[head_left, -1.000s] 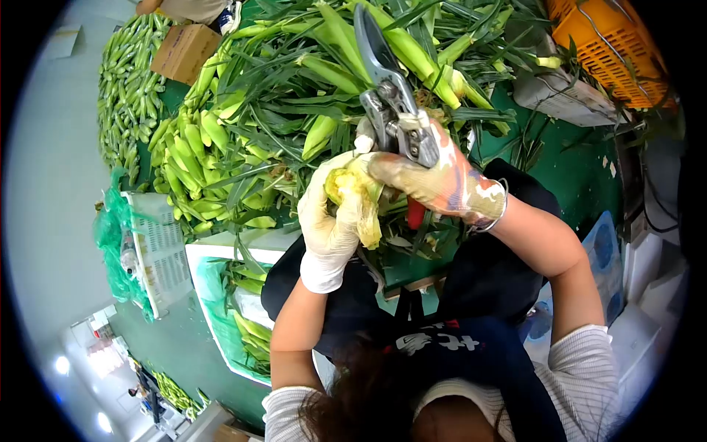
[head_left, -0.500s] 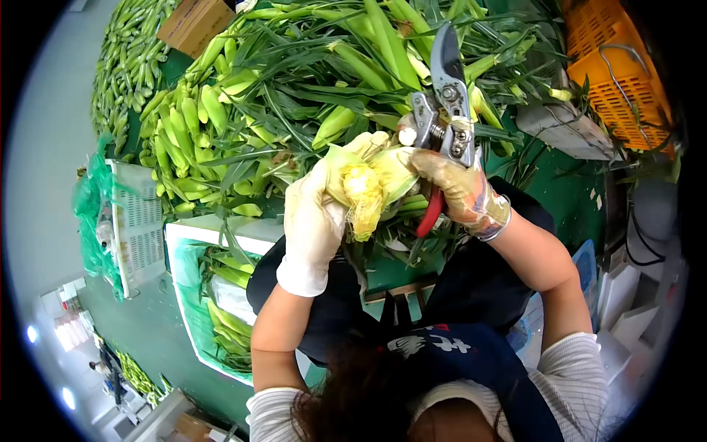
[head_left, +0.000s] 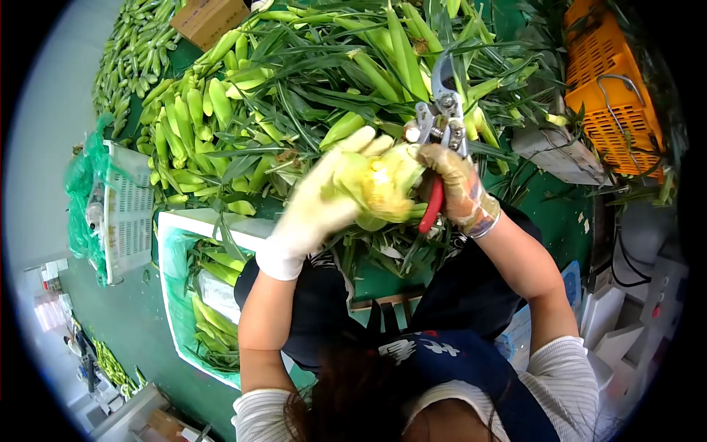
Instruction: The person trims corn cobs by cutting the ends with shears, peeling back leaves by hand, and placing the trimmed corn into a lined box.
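Observation:
An ear of corn (head_left: 372, 184), its silk end facing me and its pale husk partly pulled apart, is smeared a little by motion. My left hand (head_left: 313, 195), in a white glove, grips the ear from its left side. My right hand (head_left: 458, 188) wears a patterned, stained glove and is wrapped round pruning shears (head_left: 448, 107). The blades point up and away from me, spread apart, and a red handle shows below my fingers. My right fingertips meet the right edge of the husk. Beneath the ear, loose husk leaves (head_left: 390, 254) lie between my knees.
A big heap of green corn (head_left: 294, 88) spreads ahead. To the left stand a white foam box (head_left: 173, 295) with corn inside and a white crate (head_left: 129, 214) with green netting (head_left: 88, 199). An orange crate (head_left: 611, 96) is at the right, a cardboard box (head_left: 210, 22) at the back.
The ear has shifted slightly right and tilted in my left hand, whose fingers have moved. My right hand and the shears sit a bit lower. The whole view has shifted slightly.

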A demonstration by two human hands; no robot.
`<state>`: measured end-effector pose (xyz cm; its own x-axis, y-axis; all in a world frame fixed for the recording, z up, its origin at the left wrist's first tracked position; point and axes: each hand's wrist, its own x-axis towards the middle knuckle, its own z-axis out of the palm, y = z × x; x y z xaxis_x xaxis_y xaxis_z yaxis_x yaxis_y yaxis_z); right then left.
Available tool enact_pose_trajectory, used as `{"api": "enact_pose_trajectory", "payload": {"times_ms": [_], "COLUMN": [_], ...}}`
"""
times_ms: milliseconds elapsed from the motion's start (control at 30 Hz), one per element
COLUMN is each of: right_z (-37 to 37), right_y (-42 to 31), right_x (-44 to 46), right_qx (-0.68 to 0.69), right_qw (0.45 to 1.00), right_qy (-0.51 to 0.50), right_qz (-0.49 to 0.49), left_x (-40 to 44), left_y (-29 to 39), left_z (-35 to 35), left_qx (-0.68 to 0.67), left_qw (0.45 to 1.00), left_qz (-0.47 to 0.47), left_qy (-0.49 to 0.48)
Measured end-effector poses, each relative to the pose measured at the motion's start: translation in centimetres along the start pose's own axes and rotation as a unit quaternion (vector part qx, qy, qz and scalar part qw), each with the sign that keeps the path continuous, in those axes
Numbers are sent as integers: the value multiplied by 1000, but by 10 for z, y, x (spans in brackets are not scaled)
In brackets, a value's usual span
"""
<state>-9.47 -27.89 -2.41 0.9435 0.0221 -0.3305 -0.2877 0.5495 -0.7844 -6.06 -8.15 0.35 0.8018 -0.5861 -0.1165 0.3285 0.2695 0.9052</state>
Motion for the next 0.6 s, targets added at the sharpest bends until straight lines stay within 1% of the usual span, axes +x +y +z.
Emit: {"api": "enact_pose_trajectory", "payload": {"times_ms": [33, 67, 100, 133, 167, 200, 233, 267, 300, 333, 367, 400, 467, 500, 533, 567, 600], "right_z": [3, 8, 14, 21, 27, 35, 35, 31, 16, 27, 24, 17, -3, -17, -24, -18, -13], "right_y": [3, 0, -3, -5, -14, -20, -18, -12, -1, -12, -7, -6, -26, -35, -42, -46, -44], "right_x": [2, 2, 2, 9, 9, 4, 4, 10, 21, 15, 21, 31, 43, 47, 51, 48, 41], "right_qx": [-36, -128, -215, -273, -414, -521, -558, -585, -623, -595, -603, -607, -528, -421, -313, -301, -286], "right_qw": [999, 990, 970, 954, 905, 840, 793, 737, 691, 738, 742, 743, 801, 870, 921, 919, 917], "right_qy": [25, 0, -16, -9, -39, -68, -108, -148, -152, -144, -78, -11, 130, 149, 159, 181, 204], "right_qz": [-3, -56, -112, -122, -91, -132, -218, -305, -334, -282, -282, -281, -249, -211, -168, -180, -190], "left_x": [-4, -6, -3, 1, 1, 1, 3, -1, -2, -2, -2, -4, -18, -19, -18, -22, -21], "left_y": [-7, -19, -34, -47, -54, -56, -57, -54, -51, -50, -59, -37, 5, 18, 34, 60, 68], "left_z": [4, 4, 1, 0, -3, -3, 1, 7, 4, -2, -12, -10, -25, -48, -75, -106, -147], "left_qx": [101, 202, 280, 275, 356, 434, 422, 357, 380, 401, 391, 346, 292, 269, 235, 169, 129], "left_qw": [994, 977, 958, 960, 933, 899, 895, 928, 920, 912, 912, 929, 932, 906, 866, 856, 803], "left_qz": [33, 66, 64, 40, 41, 41, 138, 58, 31, 3, 81, 97, 124, 148, 175, 196, 243], "left_qy": [-14, -26, 12, 35, 34, 34, 41, 87, 89, 91, 92, 85, 175, 290, 405, 448, 528]}}
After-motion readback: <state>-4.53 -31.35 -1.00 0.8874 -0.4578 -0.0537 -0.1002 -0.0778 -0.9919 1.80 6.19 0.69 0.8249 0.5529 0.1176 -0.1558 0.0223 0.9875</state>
